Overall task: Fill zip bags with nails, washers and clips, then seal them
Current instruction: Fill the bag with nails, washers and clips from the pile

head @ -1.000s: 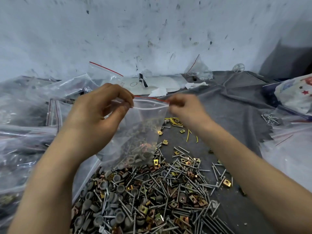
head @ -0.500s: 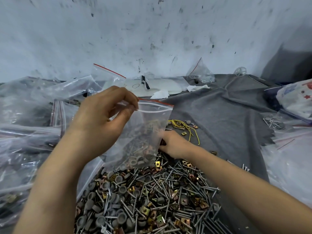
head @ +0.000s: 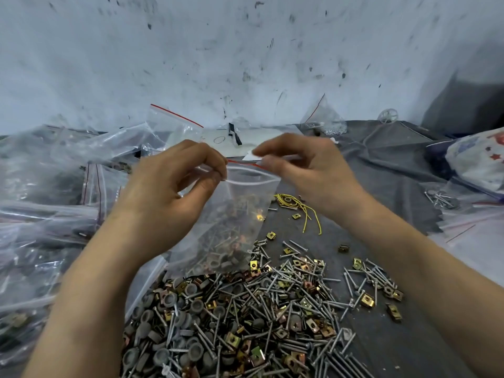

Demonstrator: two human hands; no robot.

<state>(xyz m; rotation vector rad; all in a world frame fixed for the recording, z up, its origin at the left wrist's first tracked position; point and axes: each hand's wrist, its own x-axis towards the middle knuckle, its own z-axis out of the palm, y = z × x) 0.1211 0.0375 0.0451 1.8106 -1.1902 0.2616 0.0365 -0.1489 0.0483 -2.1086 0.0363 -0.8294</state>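
The bag [head: 234, 214] hangs upright between both hands, just above the far edge of the pile [head: 245, 309] of nails, washers and clips on the tabletop [head: 395, 170], its load sunk to the bottom so the top strip is free of parts. The left hand [head: 174, 186] pinches the strip's left corner between thumb and fingertips and the right hand [head: 308, 173] pinches its right end, pulling it taut, probably so the zip can be pressed closed. The white zip line bows, so the seal looks unfinished, and filled bags [head: 41, 219] lie heaped on the left
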